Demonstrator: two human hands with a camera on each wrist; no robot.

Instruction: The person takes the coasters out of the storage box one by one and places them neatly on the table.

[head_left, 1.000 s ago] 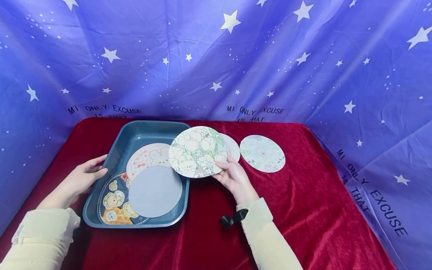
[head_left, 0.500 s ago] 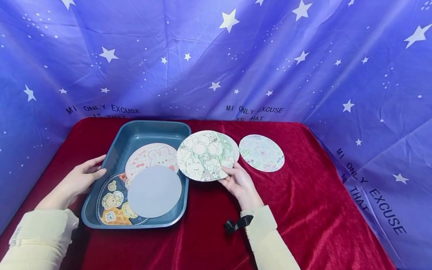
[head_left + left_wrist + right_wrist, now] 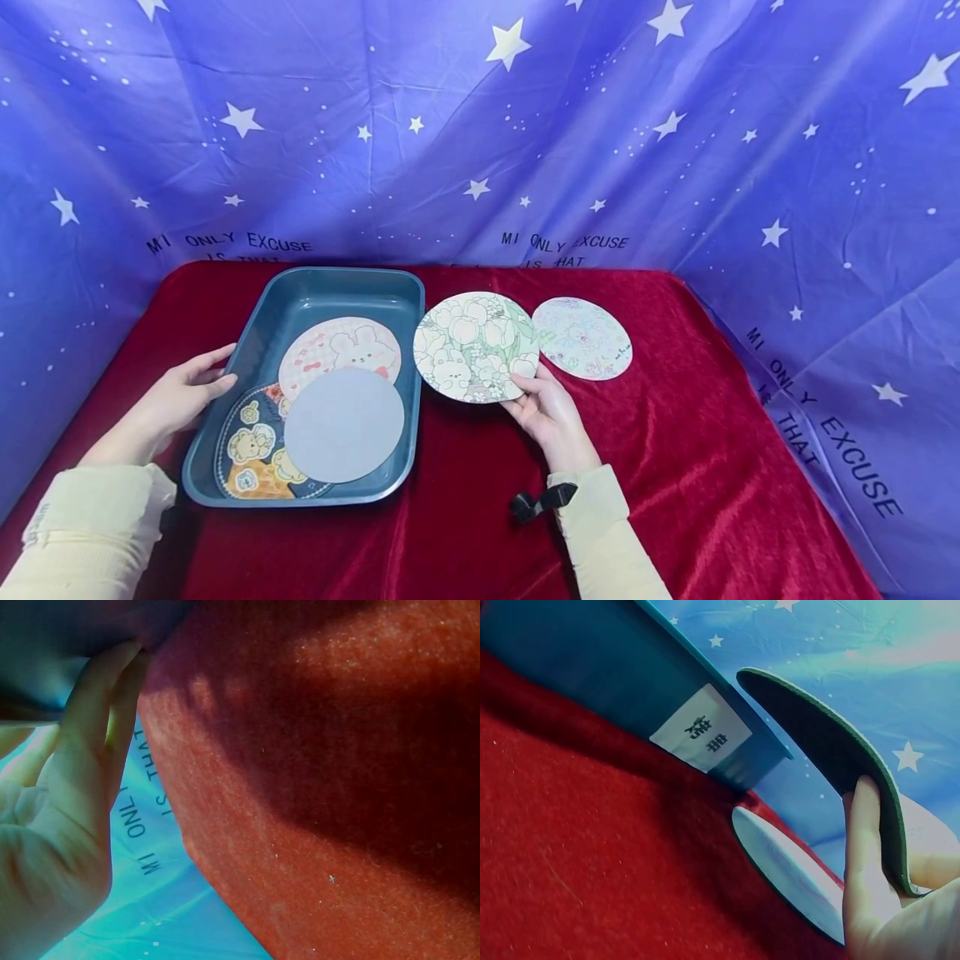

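My right hand [image 3: 551, 408] pinches a round mouse pad [image 3: 472, 346] near its front edge, thumb on the printed face. White tulips and a bear cover that face; in the right wrist view the pad's dark underside [image 3: 817, 727] is tilted above the cloth. Another pale pad [image 3: 787, 877] lies below it, hidden in the head view. Fingers straight, my left hand [image 3: 176, 400] touches the left side of the blue tray [image 3: 300, 287]. Inside the tray a plain grey pad [image 3: 345, 425] overlaps a pink rabbit pad [image 3: 337, 346] and a dark-blue and orange bear pad [image 3: 251, 442].
A pale, colourfully scribbled pad [image 3: 585, 337] lies at the right on the red cloth [image 3: 712, 467]. On the tray's outer wall is a white label [image 3: 701, 729]. A blue starry curtain [image 3: 420, 167] encloses the table's back and sides.
My right hand has moved the tulip pad rightward, from over the tray's edge to over the cloth. It now covers the pad there and uncovers the rabbit pad. My left hand stays at the tray.
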